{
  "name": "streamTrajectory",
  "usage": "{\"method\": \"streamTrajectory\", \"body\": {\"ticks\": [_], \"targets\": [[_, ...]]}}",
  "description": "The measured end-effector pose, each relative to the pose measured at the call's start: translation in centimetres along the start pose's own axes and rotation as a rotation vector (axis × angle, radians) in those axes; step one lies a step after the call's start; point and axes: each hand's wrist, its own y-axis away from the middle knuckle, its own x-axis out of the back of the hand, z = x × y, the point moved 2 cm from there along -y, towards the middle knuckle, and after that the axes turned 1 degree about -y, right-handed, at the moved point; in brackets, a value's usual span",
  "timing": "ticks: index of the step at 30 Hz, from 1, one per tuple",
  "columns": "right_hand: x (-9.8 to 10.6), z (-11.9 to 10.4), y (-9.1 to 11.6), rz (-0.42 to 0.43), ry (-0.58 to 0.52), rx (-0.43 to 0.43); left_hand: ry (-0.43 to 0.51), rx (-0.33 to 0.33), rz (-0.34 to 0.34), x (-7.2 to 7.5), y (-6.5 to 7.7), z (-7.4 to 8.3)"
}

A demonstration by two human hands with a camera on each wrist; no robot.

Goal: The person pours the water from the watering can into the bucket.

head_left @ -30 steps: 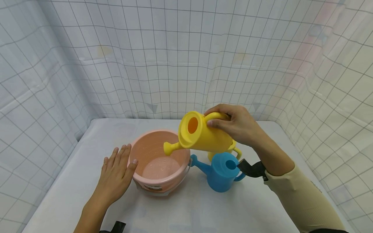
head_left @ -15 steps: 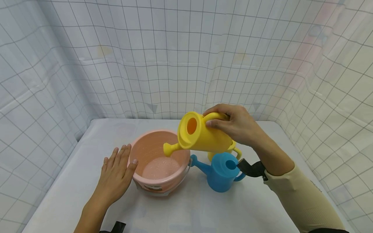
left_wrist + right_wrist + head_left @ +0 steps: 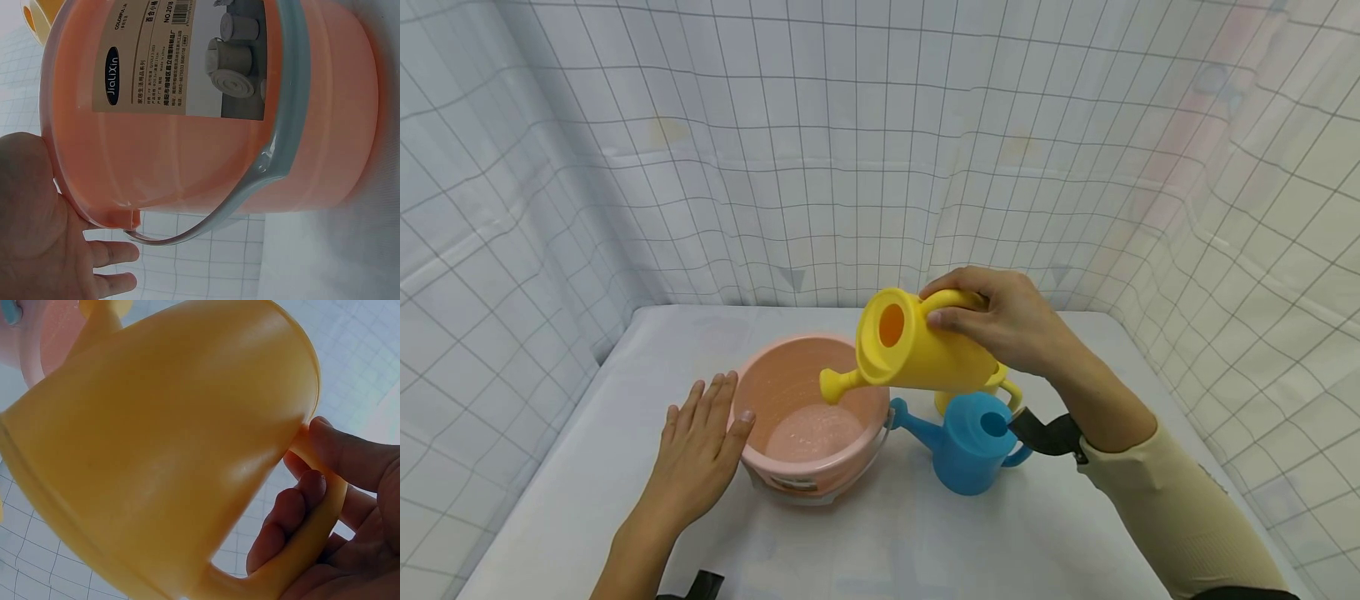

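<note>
A yellow watering can (image 3: 925, 346) is tipped to the left, its spout head over the pink bucket (image 3: 816, 454). My right hand (image 3: 1000, 321) grips its handle, fingers wrapped round the loop in the right wrist view (image 3: 312, 531). Inside the bucket the bottom looks wet, with ripples and droplets. My left hand (image 3: 700, 442) lies with straight fingers against the bucket's left rim. In the left wrist view the bucket's printed label (image 3: 181, 59) and its pale grey bail handle (image 3: 290, 100) show, with the left palm (image 3: 31, 219) right at the rim.
Right of the bucket stands a blue watering can (image 3: 973, 442), its spout close to the bucket's side. Behind it a second yellow watering can (image 3: 1011, 392) is partly hidden. A white cloth covers the table (image 3: 895, 542); grid-patterned curtains (image 3: 880, 167) enclose the back and sides.
The held yellow watering can has tipped very slightly further left and down. The ripples in the bucket have shifted. My left hand has stayed in place.
</note>
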Motion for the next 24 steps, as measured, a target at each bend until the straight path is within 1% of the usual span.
{"method": "streamTrajectory", "body": {"ticks": [5,12,24], "targets": [[-0.01,-0.13,-0.05,-0.002,0.006,-0.001,0.0,0.002,-0.002,-0.03,-0.03,-0.03],[-0.09,-0.24,-0.16,-0.005,0.021,0.022,-0.005,-0.002,0.005,-0.03,-0.05,-0.01],[-0.15,-0.44,-0.3,-0.016,0.047,0.021,-0.006,-0.002,0.005,-0.04,-0.11,-0.03]]}}
